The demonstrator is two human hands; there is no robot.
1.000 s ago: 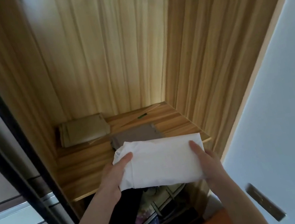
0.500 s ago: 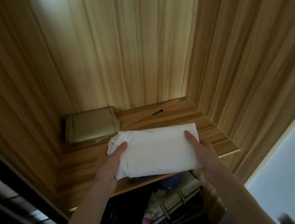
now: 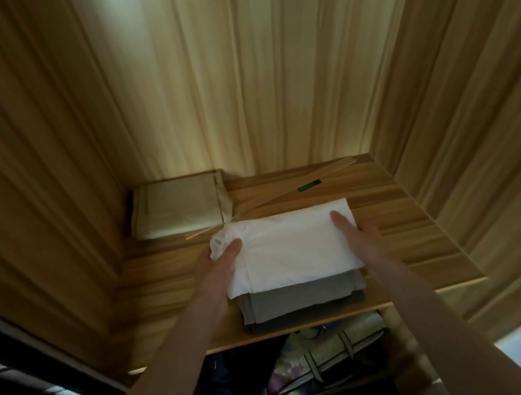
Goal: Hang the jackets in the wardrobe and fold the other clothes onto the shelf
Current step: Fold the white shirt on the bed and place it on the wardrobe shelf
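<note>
The folded white cloth garment (image 3: 291,250) lies on a folded grey garment (image 3: 301,298) on the wooden wardrobe shelf (image 3: 171,289), its long axis left to right. The left hand (image 3: 219,267) and the right hand (image 3: 361,242) grip its short ends, thumbs on top.

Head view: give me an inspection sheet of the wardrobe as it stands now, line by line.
Surface: wooden shelf, its bare parts to the left and right of the stack.
Job's things: folded white garment lies on a folded grey garment near the front edge.
Clutter: beige folded cloth in the back left corner; wooden stick with a green tag lies slantwise behind the stack.
Hands: left hand and right hand each grip a side of the white garment, thumbs on top.
Cables: nothing seen.
Surroundings: wood-grain walls; bags and dark clothes below the shelf.
</note>
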